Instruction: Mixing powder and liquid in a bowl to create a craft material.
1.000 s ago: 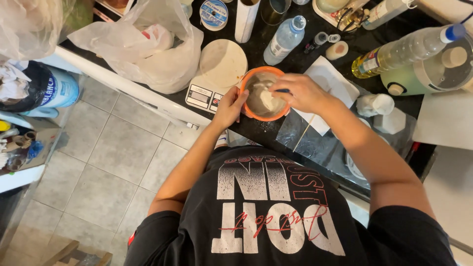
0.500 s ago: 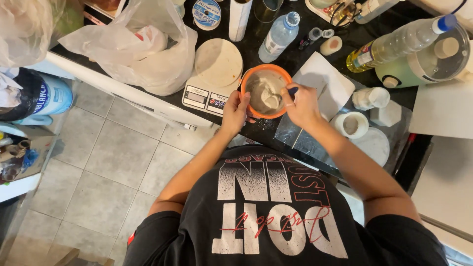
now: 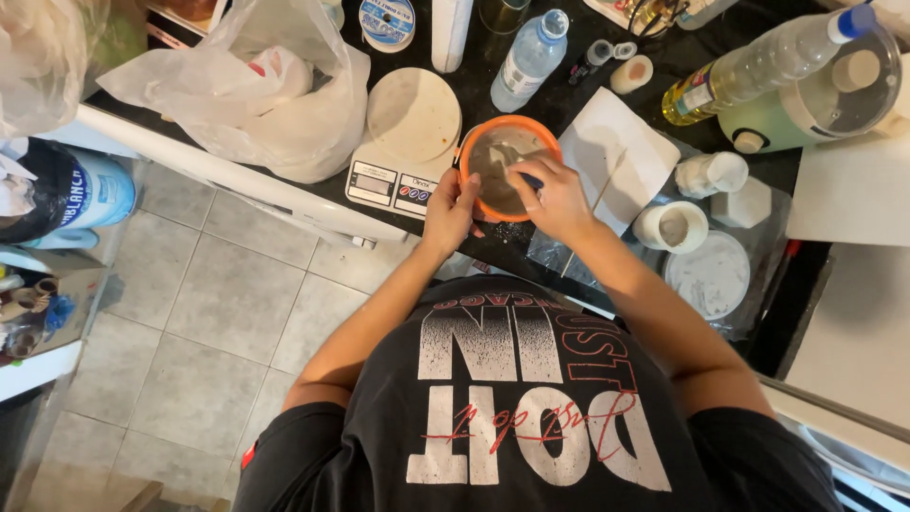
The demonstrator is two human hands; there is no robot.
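Two hands at one orange bowl

One orange bowl [image 3: 509, 167] is steadied at its rim by the left hand [image 3: 449, 212], fingers closed on it, beside the scale [image 3: 406, 142] on the desk [image 3: 569, 90]. A blue-handled tool [image 3: 531, 180] is gripped by the right hand [image 3: 557, 199] so the pale mix can be stirred.

The bowl [image 3: 502, 161] sits between the scale [image 3: 403, 142] and the paper sheet [image 3: 616, 156].

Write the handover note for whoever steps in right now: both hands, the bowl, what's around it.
Left hand grips the near rim of the orange bowl on the dark counter.
Right hand is over the bowl, holding a blue-handled tool in the pale grey mix.
Kitchen scale stands to the bowl's left, white sheet to its right, water bottle behind.
The mix looks wet and unpoured.
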